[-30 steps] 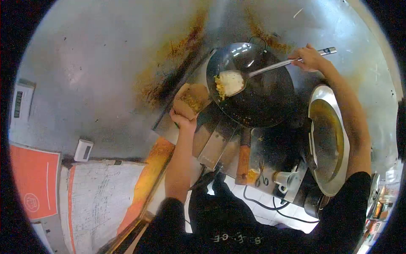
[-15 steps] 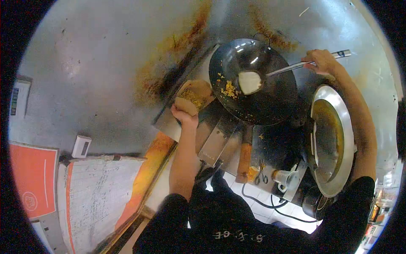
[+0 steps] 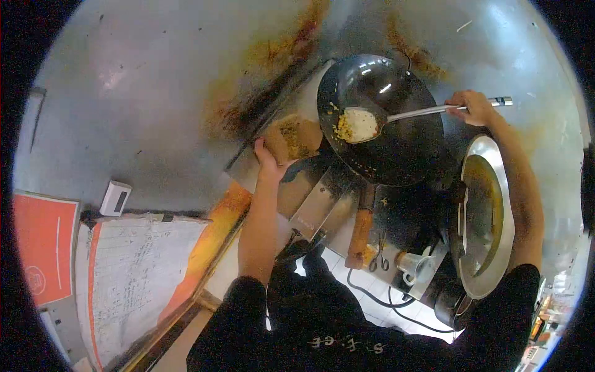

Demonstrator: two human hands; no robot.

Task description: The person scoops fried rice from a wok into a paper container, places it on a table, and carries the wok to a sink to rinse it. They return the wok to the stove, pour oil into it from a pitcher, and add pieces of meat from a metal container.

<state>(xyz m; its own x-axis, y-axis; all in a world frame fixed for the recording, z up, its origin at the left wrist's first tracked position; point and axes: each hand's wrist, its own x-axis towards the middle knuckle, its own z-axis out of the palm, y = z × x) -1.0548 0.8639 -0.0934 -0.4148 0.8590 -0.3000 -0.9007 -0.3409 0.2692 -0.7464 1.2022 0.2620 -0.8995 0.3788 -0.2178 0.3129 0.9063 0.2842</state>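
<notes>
My left hand holds an open brown cardboard box with yellowish food inside, just left of the black wok. My right hand is wrapped round the metal handle of a spatula. The spatula's flat blade lies inside the wok, against a small heap of yellow food bits. A few more crumbs stick to the wok's left wall.
A large metal pan stands at the right. Below the wok are its wooden handle, scissors and a clear plastic cup. Handwritten sheets and a red sheet are at the lower left.
The spatula blade has moved left onto the yellow bits, which are now gathered at its edge. The box in my left hand has turned slightly. The whole view has shifted a little.
</notes>
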